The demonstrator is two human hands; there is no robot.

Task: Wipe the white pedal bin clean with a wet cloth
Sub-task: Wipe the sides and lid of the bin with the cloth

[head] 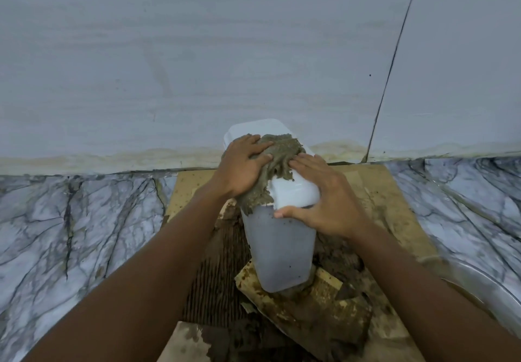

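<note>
A pale grey tiled wall (197,51) filled the far half of the scene, with one dark grout line (394,60) running down it on the right and a yellowish stain along its foot. Below it lay a marble-patterned floor (70,220), veined in black. Sheets of soiled cardboard (394,192), spotted and smeared with brown dirt, covered the floor in the middle, reaching from the wall to the near edge. At the near right edge, part of a metal basin (479,282) showed.

The white pedal bin (279,249) stood on the cardboard in the centre, close to the wall, with its lid (296,192) down. A grey-brown wet cloth (282,150) was draped over the far and left part of the lid and hung a little way down the bin's left side.

The left hand (239,170) lay flat on the cloth with fingers spread and straight, pressing it onto the lid. The right hand (324,201) gripped the lid's near right corner, fingers across the top and touching the cloth's edge, thumb hooked along the near rim.
</note>
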